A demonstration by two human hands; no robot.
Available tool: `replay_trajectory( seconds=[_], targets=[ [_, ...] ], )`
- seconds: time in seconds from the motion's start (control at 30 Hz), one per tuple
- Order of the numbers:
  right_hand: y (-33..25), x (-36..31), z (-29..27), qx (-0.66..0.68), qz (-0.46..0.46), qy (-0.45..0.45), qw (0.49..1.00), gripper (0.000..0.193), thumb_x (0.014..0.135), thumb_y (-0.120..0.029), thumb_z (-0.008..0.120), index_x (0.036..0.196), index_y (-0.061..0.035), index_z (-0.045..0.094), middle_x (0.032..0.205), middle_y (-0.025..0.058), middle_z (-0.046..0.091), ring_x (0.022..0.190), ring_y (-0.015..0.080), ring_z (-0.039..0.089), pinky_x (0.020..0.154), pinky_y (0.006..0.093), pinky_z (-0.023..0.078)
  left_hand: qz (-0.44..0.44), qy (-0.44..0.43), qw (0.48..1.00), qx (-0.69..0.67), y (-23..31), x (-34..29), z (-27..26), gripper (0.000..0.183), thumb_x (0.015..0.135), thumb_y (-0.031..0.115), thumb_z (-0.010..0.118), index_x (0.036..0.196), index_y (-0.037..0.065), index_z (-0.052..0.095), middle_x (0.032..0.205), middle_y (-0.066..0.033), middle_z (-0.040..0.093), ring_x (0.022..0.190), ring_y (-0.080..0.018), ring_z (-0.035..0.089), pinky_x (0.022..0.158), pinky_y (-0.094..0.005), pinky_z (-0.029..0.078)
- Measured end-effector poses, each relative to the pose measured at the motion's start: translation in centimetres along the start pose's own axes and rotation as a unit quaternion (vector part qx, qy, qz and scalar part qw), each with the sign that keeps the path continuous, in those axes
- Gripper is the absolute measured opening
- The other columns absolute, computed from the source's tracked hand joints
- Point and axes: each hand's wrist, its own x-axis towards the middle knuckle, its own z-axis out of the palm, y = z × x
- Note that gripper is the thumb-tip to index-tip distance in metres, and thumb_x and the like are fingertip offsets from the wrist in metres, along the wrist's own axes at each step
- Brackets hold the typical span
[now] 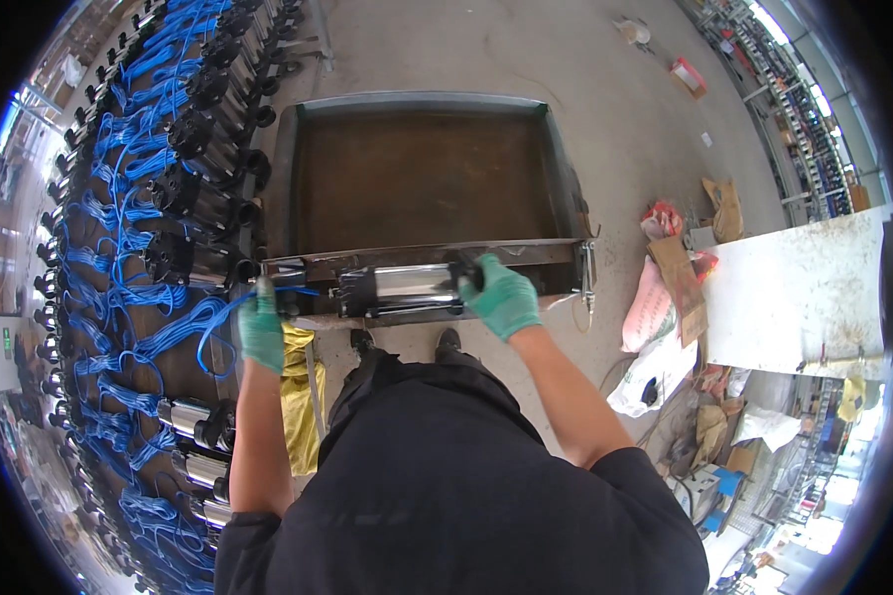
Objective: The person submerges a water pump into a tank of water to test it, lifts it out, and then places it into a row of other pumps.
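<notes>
A shiny metal cylinder with black end caps (402,289), a pump-like unit, lies across the near rim of a large rusty metal tray (422,178). My right hand (503,297), in a green glove, grips its right black end. My left hand (261,329), also green-gloved, pinches the blue cable (213,327) that runs from the unit's left end.
A long rack (159,228) on the left holds several similar steel-and-black units with coiled blue cables. A yellow bag (301,397) hangs below the tray. A white worktable (804,288) stands at the right, with bags and cardboard (680,278) on the concrete floor beside it.
</notes>
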Motion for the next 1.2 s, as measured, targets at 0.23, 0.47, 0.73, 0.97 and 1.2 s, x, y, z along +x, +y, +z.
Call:
replay_trajectory(
  seconds=[0.23, 0.47, 0.73, 0.97, 1.2],
  targets=[
    [2.7, 0.6, 0.8, 0.049, -0.015, 0.002, 0.999, 0.037, 0.090, -0.035, 0.064, 0.115, -0.0072, 0.063, 0.093, 0.0221, 0.072, 0.089, 0.0421, 0.069, 0.081, 0.0506, 0.053, 0.078, -0.051, 0.991, -0.093, 3.0, -3.1, 1.1, 0.050, 0.102, 0.049, 0.057, 0.109, 0.001, 0.069, 0.083, -0.0075, 0.071, 0.069, -0.0144, 0.064, 0.065, -0.0286, 0.052],
    [15.1, 2.2, 5.5, 0.017, 0.056, 0.026, 0.998, 0.032, 0.095, -0.028, 0.059, 0.119, -0.0098, 0.065, 0.098, 0.0244, 0.071, 0.096, 0.0445, 0.067, 0.083, 0.0514, 0.053, -0.035, -0.220, 0.970, -0.099, 5.5, -6.7, 10.4, 0.052, 0.106, 0.047, 0.047, 0.119, 0.000, 0.066, 0.088, -0.0077, 0.071, 0.072, -0.0151, 0.066, 0.066, -0.0293, 0.052],
    [19.4, 3.1, 9.2, -0.039, 0.015, 0.010, 0.999, 0.040, 0.081, -0.002, 0.065, 0.120, -0.0086, 0.064, 0.105, 0.0230, 0.071, 0.102, 0.0450, 0.065, 0.086, 0.0493, 0.054, -0.069, -0.263, 0.956, -0.109, 3.8, -5.5, 13.0, 0.055, 0.105, 0.051, 0.048, 0.099, 0.001, 0.070, 0.082, -0.0064, 0.069, 0.070, -0.0150, 0.063, 0.067, -0.0302, 0.052],
    [21.4, 2.3, 8.3, 0.087, -0.001, 0.045, 0.995, 0.039, 0.085, 0.001, 0.060, 0.123, -0.0039, 0.067, 0.117, 0.0116, 0.074, 0.112, 0.0253, 0.068, 0.096, 0.0354, 0.051, -0.038, -0.252, 0.963, -0.082, 3.4, -6.4, 13.2, 0.048, 0.105, 0.046, 0.053, 0.103, 0.002, 0.071, 0.084, -0.0035, 0.069, 0.075, -0.0127, 0.061, 0.071, -0.0296, 0.051],
    [13.6, 4.8, 3.0, 0.352, 0.175, -0.216, 0.894, 0.057, 0.091, 0.002, 0.047, 0.147, -0.0068, 0.042, 0.130, 0.0125, 0.060, 0.107, 0.0268, 0.068, 0.080, 0.0394, 0.063, -0.008, -0.020, 0.951, -0.308, 2.7, -5.4, 4.0, 0.030, 0.098, 0.020, 0.057, 0.123, 0.004, 0.063, 0.103, -0.0090, 0.067, 0.092, -0.0194, 0.064, 0.080, -0.0345, 0.054]
  ],
)
